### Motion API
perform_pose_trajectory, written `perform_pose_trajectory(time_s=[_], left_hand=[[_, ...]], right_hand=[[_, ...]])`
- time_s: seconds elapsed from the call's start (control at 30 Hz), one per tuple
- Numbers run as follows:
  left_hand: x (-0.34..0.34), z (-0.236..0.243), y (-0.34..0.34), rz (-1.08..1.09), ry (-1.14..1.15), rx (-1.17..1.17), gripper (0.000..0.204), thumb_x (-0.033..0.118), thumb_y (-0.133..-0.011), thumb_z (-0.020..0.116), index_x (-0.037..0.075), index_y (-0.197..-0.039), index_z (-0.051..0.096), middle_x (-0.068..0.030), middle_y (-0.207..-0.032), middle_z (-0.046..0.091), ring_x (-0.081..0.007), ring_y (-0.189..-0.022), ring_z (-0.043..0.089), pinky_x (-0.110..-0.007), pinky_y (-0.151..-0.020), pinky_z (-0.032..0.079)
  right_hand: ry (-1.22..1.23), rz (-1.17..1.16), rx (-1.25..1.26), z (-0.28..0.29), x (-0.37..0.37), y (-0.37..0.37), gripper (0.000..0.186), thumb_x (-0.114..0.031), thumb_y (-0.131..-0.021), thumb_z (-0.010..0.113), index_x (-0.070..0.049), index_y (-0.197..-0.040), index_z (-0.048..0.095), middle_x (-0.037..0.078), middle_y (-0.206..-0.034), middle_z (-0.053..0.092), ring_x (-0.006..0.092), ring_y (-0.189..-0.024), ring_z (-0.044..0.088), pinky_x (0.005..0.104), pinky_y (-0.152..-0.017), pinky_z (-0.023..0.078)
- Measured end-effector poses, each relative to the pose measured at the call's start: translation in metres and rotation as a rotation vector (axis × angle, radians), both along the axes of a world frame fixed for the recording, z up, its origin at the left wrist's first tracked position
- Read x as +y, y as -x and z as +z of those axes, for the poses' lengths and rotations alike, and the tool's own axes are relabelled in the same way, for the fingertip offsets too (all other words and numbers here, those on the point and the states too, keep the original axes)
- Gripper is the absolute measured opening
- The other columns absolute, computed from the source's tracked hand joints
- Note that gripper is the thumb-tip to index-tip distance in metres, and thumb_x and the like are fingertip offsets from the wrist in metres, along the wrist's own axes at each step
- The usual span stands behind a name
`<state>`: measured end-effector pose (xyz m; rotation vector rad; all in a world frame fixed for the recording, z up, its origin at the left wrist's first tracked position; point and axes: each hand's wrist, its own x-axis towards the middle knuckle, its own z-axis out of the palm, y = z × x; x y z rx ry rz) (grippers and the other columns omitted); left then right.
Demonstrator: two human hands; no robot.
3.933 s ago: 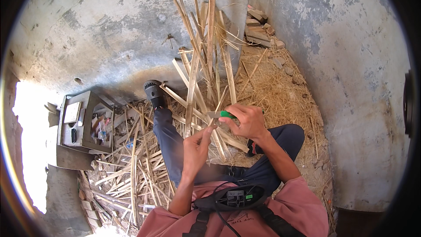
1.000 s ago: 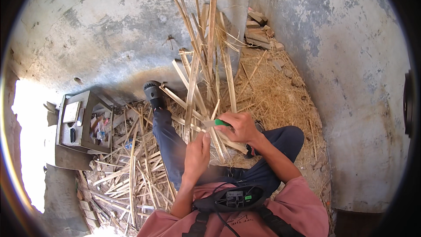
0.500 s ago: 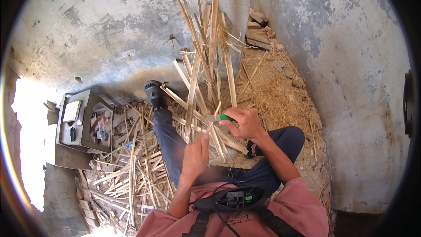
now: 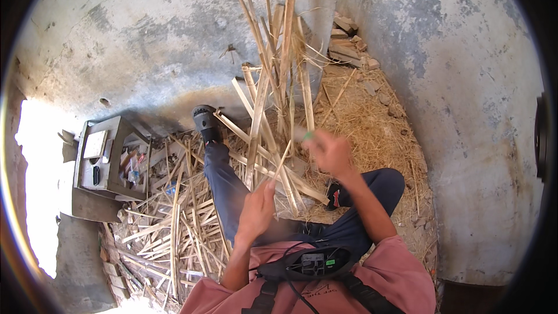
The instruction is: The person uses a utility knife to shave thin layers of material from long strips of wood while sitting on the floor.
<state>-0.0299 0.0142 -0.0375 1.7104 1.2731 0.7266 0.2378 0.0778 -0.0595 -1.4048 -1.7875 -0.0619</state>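
Closed around the lower end of a thin bamboo strip (image 4: 283, 160), my left hand (image 4: 257, 208) is low in front of my body. The strip slants up and to the right out of the fingers. My right hand (image 4: 331, 152) grips a green-handled knife (image 4: 304, 134), which is smeared by motion. The blade points left, apart from the strip and just above its upper tip. Behind both hands, long split bamboo pieces (image 4: 258, 113) stand and lean against the wall.
A heap of cut bamboo strips (image 4: 174, 238) covers the floor at left. Beyond it stands a small wooden cabinet (image 4: 116, 183) with items on it. Shavings (image 4: 372, 122) lie at right, with broken bricks (image 4: 349, 52) in the corner. My legs spread around the work.
My right hand has risen, lifting the knife off the bamboo strip. My left hand has stayed almost in place, holding the strip.
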Motion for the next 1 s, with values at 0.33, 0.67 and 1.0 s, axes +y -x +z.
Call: perform_pose_trajectory(time_s=[0.33, 0.67, 1.0], left_hand=[[-0.01, -0.022, 0.011, 0.051, 0.273, -0.178, 0.037, 0.031, -0.112, 0.059, -0.002, -0.097, 0.064, -0.0057, -0.065, 0.049, -0.0136, -0.063, 0.045, -0.036, -0.058, 0.039], [0.008, -0.014, -0.015, 0.018, 0.087, -0.102, 0.03, 0.031, -0.107, 0.067, 0.0, -0.104, 0.068, -0.016, -0.063, 0.058, -0.027, -0.056, 0.064, -0.042, -0.056, 0.044], [0.018, -0.02, -0.053, 0.081, -0.239, 0.038, 0.025, 0.027, -0.108, 0.066, 0.002, -0.101, 0.065, -0.023, -0.064, 0.06, -0.0465, -0.059, 0.061, -0.053, -0.056, 0.043]], right_hand=[[0.57, 0.264, 0.785, 0.011, 0.005, -0.019, 0.041, -0.041, -0.107, 0.066, -0.003, -0.119, 0.077, 0.0, -0.085, 0.071, 0.0126, -0.081, 0.067, 0.0308, -0.077, 0.052], [0.733, 0.438, 1.045, 0.015, -0.001, 0.002, 0.019, -0.022, -0.102, 0.075, -0.003, -0.104, 0.075, 0.007, -0.086, 0.078, 0.0011, -0.054, 0.043, 0.0229, -0.05, 0.031], [0.688, 0.437, 0.987, 0.016, -0.006, 0.002, 0.025, -0.027, -0.105, 0.072, -0.002, -0.105, 0.075, 0.007, -0.081, 0.075, 0.001, -0.053, 0.037, 0.0235, -0.05, 0.028]])
